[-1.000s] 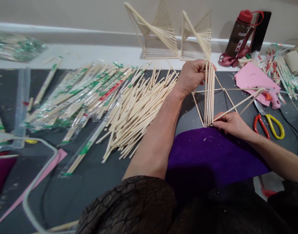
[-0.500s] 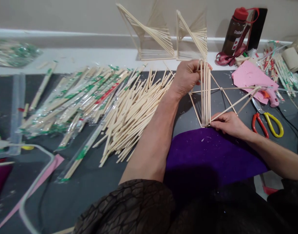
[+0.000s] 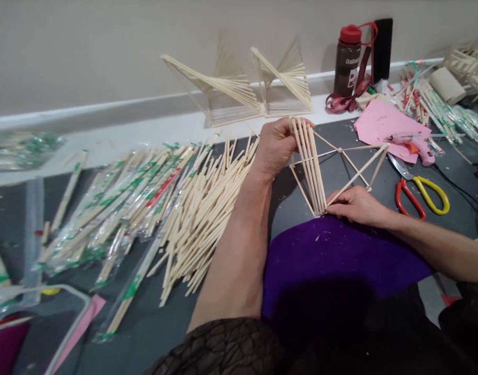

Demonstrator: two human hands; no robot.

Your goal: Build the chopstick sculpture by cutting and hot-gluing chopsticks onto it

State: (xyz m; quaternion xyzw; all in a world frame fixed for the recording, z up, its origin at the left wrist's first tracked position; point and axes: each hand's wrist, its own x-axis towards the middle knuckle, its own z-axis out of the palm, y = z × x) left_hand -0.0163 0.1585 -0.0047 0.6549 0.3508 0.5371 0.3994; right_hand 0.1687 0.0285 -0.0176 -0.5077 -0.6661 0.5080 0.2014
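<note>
A frame of wooden chopsticks (image 3: 310, 166) stands at the near table edge, beside a purple cloth (image 3: 340, 260). Its upright face is a row of several sticks side by side, and thinner struts spread out to the right. My left hand (image 3: 277, 148) is closed around the top end of that row. Down at the bottom corner, my right hand (image 3: 354, 204) pinches the frame where sticks meet, fingertips partly hidden behind it. To the left of my left forearm lies a heap of loose chopsticks (image 3: 208, 219).
Wrapped chopsticks (image 3: 133, 192) cover the left of the table. Two finished-looking stick structures (image 3: 288, 83) stand against the wall. At right are a bottle (image 3: 346, 65), pink sheet (image 3: 379, 125), pink glue gun (image 3: 414, 145) with cord, and red-and-yellow-handled scissors (image 3: 422, 195).
The camera view has shifted, so the surroundings sit lower and further left. The upright stick row now leans left at its top; both hands keep their hold.
</note>
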